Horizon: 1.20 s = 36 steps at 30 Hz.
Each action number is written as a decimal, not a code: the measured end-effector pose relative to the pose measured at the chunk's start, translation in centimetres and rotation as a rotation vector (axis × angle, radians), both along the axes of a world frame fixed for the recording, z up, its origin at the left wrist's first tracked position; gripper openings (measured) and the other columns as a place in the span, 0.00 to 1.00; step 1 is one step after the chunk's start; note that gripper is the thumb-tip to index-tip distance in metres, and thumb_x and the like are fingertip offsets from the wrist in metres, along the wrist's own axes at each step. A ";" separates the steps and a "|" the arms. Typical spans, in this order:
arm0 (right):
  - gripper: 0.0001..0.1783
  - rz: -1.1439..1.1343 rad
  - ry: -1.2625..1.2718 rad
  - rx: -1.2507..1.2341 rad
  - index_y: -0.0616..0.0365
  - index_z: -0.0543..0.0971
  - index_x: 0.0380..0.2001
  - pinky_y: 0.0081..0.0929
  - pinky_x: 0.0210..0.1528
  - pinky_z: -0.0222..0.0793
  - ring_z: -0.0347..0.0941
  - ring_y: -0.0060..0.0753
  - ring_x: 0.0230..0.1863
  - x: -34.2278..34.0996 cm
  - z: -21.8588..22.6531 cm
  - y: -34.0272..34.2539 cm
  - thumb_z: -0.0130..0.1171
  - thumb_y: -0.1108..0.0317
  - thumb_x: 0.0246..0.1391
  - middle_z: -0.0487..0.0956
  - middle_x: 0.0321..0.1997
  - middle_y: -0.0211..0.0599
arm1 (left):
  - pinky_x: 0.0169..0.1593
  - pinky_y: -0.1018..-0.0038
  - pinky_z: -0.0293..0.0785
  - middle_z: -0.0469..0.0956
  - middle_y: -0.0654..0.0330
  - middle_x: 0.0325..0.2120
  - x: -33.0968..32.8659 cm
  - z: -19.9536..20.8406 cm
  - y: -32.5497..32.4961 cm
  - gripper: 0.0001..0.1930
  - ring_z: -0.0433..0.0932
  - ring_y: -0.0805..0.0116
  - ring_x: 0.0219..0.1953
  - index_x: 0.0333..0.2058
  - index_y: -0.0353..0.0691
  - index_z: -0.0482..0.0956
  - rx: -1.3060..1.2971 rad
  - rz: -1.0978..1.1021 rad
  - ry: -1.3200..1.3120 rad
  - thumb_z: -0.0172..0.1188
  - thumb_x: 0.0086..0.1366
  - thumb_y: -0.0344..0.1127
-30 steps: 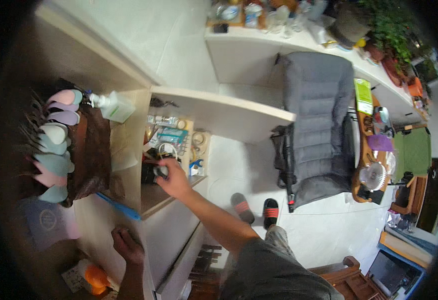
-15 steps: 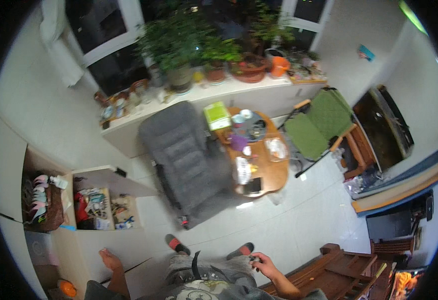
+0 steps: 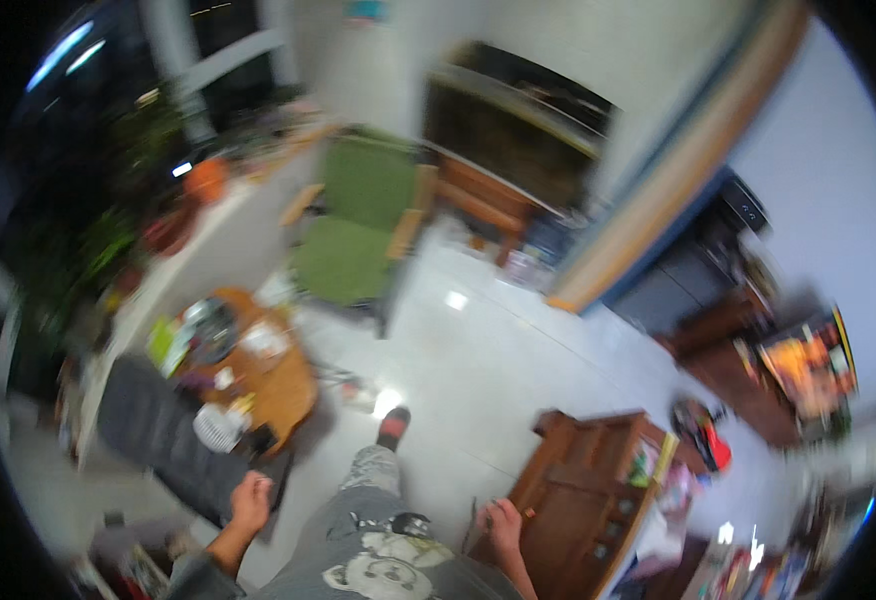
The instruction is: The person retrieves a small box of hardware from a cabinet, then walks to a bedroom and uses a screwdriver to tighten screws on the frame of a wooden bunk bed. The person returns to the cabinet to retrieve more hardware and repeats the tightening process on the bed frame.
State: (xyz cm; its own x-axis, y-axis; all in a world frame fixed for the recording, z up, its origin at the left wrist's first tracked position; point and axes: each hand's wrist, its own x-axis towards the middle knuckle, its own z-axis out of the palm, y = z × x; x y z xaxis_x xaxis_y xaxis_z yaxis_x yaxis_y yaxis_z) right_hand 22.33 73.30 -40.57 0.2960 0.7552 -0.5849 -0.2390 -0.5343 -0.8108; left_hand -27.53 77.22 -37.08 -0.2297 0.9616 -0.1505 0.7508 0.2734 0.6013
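My left hand (image 3: 250,502) hangs in the air at the lower left, in front of the dark grey chair (image 3: 163,420); its fingers are smeared by motion. Low in the middle, my right hand (image 3: 503,522) is closed beside my leg, near the brown wooden furniture (image 3: 583,490). Something thin and dark shows at its fingertips, too blurred to name. Neither hand touches the furniture. One foot in a dark and red sock (image 3: 393,427) is on the pale tiles.
A small wooden table (image 3: 293,385) bearing several items stands at the left. Beyond it is a green folding chair (image 3: 348,235). A fish tank (image 3: 508,130) stands by the far wall. At the right are a lit screen (image 3: 810,365) and a red and black object (image 3: 708,435).
My view has swung to the right, so the table, grey chair and plants now lie further left. Both hands stay low at my sides, and one foot is stepping forward.
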 end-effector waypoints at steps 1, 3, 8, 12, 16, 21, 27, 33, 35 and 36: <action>0.06 -0.126 0.048 -0.012 0.60 0.75 0.32 0.23 0.28 0.67 0.73 0.26 0.27 1.6 -0.3 1.4 0.52 0.69 0.60 0.77 0.27 0.34 | 0.33 0.62 0.70 0.75 0.54 0.24 2.0 0.5 4.1 0.11 0.75 0.57 0.27 0.34 0.38 0.73 0.057 -0.041 -0.069 0.52 0.70 0.40; 0.03 -0.118 0.032 0.069 0.58 0.75 0.33 0.21 0.30 0.67 0.73 0.23 0.29 5.5 -0.3 4.6 0.53 0.71 0.58 0.78 0.29 0.32 | 0.33 0.72 0.65 0.67 0.63 0.22 6.1 -0.6 12.8 0.12 0.66 0.71 0.27 0.33 0.38 0.69 0.108 -0.070 -0.259 0.49 0.74 0.40; 0.05 -0.357 -0.003 0.208 0.62 0.77 0.36 0.20 0.34 0.67 0.73 0.18 0.30 13.3 6.0 14.6 0.55 0.72 0.61 0.78 0.31 0.31 | 0.37 0.77 0.60 0.59 0.67 0.26 27.2 -3.1 37.0 0.13 0.58 0.76 0.32 0.31 0.38 0.63 0.010 -0.349 -0.562 0.46 0.75 0.38; 0.10 -0.421 -0.003 0.303 0.62 0.79 0.44 0.21 0.37 0.69 0.74 0.18 0.32 20.8 11.7 17.9 0.55 0.71 0.63 0.78 0.35 0.29 | 0.33 0.75 0.62 0.64 0.63 0.23 54.8 5.2 50.6 0.12 0.62 0.76 0.29 0.30 0.36 0.67 0.051 -0.930 -0.496 0.48 0.72 0.35; 0.10 -0.572 -0.464 0.313 0.58 0.81 0.42 0.23 0.36 0.68 0.73 0.26 0.31 28.2 16.8 20.9 0.59 0.68 0.59 0.79 0.33 0.32 | 0.27 0.72 0.64 0.69 0.59 0.18 79.5 13.0 58.3 0.10 0.66 0.70 0.21 0.28 0.36 0.70 0.244 -1.462 -0.483 0.55 0.68 0.35; 0.06 -0.945 -0.444 0.206 0.60 0.80 0.33 0.23 0.34 0.70 0.76 0.26 0.31 40.4 16.0 21.9 0.61 0.69 0.56 0.79 0.30 0.34 | 0.26 0.76 0.62 0.68 0.66 0.18 102.3 15.6 58.3 0.11 0.63 0.77 0.21 0.26 0.37 0.69 0.114 -1.619 -0.532 0.56 0.68 0.33; 0.11 -1.411 -0.474 0.293 0.57 0.76 0.31 0.15 0.28 0.66 0.70 0.14 0.28 60.7 17.9 20.9 0.70 0.75 0.48 0.75 0.30 0.25 | 0.26 0.84 0.53 0.59 0.72 0.22 118.5 15.2 57.4 0.08 0.57 0.83 0.23 0.32 0.45 0.64 -0.459 -1.317 -1.074 0.53 0.66 0.25; 0.17 -1.614 -0.934 0.577 0.59 0.71 0.36 0.20 0.34 0.68 0.68 0.22 0.29 82.8 27.1 14.2 0.62 0.85 0.42 0.72 0.30 0.33 | 0.25 0.83 0.50 0.58 0.69 0.24 138.1 21.3 57.8 0.06 0.55 0.82 0.22 0.36 0.40 0.65 -0.252 -1.435 -1.155 0.53 0.66 0.25; 0.17 -1.661 -0.977 0.765 0.61 0.70 0.38 0.18 0.27 0.67 0.66 0.24 0.25 89.2 29.5 12.8 0.63 0.82 0.45 0.71 0.30 0.37 | 0.24 0.81 0.48 0.57 0.70 0.23 146.2 22.8 55.7 0.05 0.53 0.82 0.21 0.38 0.39 0.65 -0.253 -1.485 -1.263 0.53 0.68 0.27; 0.17 -1.670 -1.003 0.835 0.61 0.69 0.39 0.18 0.24 0.66 0.66 0.25 0.24 92.7 30.3 12.3 0.63 0.81 0.46 0.70 0.30 0.37 | 0.24 0.81 0.48 0.57 0.70 0.23 150.5 22.8 54.1 0.05 0.53 0.82 0.21 0.38 0.39 0.66 -0.285 -1.523 -1.312 0.53 0.69 0.29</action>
